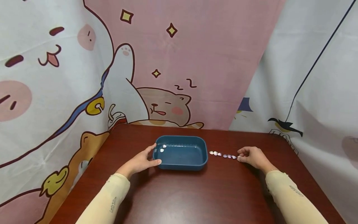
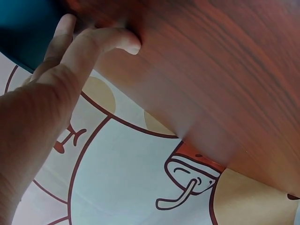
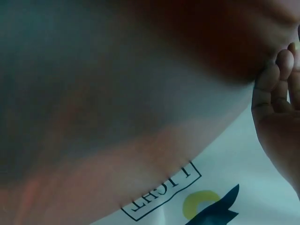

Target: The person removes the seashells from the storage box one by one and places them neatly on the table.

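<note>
A dark blue rectangular basin (image 1: 180, 167) stands on the table, with two small white shells (image 1: 162, 150) near its left end. My left hand (image 1: 139, 161) rests against that end, fingers and thumb spread along the rim. In the left wrist view, its extended fingers (image 2: 77, 51) lie beside the basin wall (image 2: 23, 33). Right of the basin, several small white and purple shells (image 1: 225, 156) lie in a row. At the row's right end, my right hand (image 1: 255, 158) pinches a whitish shell (image 1: 238, 158) between thumb and fingers. The right wrist view shows curled fingers (image 3: 267, 89); the shell is hidden there.
The dark red-brown wooden table (image 1: 179, 193) has a glossy top. Behind it and at both sides hangs a printed cloth (image 1: 207, 62) with cartoon animals, close to the table's edges.
</note>
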`<state>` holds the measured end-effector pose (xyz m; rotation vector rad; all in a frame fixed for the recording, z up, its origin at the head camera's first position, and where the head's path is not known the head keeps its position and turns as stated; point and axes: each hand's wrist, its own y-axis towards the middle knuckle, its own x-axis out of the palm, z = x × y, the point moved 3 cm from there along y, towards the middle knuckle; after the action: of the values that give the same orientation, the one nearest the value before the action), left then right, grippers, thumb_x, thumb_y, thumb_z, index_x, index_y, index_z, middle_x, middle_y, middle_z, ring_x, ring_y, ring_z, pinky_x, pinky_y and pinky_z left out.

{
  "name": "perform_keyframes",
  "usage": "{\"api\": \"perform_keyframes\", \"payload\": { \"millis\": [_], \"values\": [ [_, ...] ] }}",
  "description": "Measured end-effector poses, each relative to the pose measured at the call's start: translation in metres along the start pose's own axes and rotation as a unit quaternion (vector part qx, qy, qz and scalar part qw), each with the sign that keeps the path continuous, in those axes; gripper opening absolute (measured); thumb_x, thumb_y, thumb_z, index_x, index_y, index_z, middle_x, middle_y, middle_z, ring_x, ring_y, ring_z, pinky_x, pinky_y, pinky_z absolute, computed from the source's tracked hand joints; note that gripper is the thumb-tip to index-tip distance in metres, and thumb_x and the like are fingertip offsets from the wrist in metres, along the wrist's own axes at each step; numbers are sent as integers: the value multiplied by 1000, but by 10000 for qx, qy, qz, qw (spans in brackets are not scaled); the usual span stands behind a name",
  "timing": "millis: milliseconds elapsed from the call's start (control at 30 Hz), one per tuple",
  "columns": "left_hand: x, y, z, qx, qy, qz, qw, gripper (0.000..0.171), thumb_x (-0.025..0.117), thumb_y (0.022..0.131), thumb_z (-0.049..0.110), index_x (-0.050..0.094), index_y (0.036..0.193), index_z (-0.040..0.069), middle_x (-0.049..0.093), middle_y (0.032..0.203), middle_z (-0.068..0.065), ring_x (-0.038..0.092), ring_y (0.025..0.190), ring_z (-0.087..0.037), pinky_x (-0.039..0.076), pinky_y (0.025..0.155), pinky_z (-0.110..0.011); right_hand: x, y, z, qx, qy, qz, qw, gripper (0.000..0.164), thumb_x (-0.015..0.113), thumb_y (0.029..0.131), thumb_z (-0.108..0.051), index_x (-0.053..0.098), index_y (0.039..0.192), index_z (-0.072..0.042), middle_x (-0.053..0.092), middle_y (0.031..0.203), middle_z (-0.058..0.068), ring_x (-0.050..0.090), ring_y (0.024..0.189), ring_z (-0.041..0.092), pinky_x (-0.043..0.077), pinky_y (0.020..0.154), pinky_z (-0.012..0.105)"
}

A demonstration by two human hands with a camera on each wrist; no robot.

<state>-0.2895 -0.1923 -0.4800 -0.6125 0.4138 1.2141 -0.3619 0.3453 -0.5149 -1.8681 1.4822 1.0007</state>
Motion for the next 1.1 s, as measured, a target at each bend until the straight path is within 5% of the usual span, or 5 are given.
{"api": "perform_keyframes", "payload": {
  "millis": [333, 533, 700, 900, 1100],
  "values": [
    [1, 1, -2, -50, -106, 17, 9999, 106, 82, 91, 54, 23, 172, 22, 39, 170, -23, 51, 149, -47, 41, 120, -66, 6, 0, -5, -123, -201, -23, 9997, 32, 88, 90, -18, 77, 116, -3, 77, 100, 5, 68, 90, 16, 54, 74, 29],
    [1, 2, -2, -33, -72, -9, 10000, 107, 83, 90, 54, 23, 172, 23, 41, 169, -24, 52, 148, -47, 41, 120, -67, -3, 4, -25, -118, -91, 281, 9995, 41, 86, 93, -27, 76, 124, -3, 79, 115, 14, 73, 103, 28, 59, 84, 40],
    [-3, 1, -2, -4, -24, 57, 10000, 106, 83, 90, 53, 23, 172, 21, 42, 168, -25, 53, 147, -47, 42, 119, -67, 8, 33, -114, -556, 313, 652, 9958, 39, 80, 98, -32, 76, 128, -7, 79, 124, 14, 74, 113, 32, 59, 95, 50],
    [-2, 0, -1, -34, -110, 15, 9999, 102, 81, 93, 49, 23, 172, 21, 42, 168, -25, 52, 148, -47, 42, 120, -67, 86, 71, -240, -1579, 237, -673, 9849, 37, 75, 102, -27, 74, 134, -9, 76, 132, 10, 72, 122, 29, 58, 105, 51],
    [0, 1, -3, -38, -149, -85, 9998, 97, 78, 96, 48, 22, 172, 25, 39, 171, -22, 51, 149, -46, 41, 120, -67, 166, 91, -286, -1611, -711, -1221, 9768, 43, 72, 104, -29, 69, 142, -10, 69, 143, 12, 62, 137, 30, 49, 118, 51]
  ]
}}
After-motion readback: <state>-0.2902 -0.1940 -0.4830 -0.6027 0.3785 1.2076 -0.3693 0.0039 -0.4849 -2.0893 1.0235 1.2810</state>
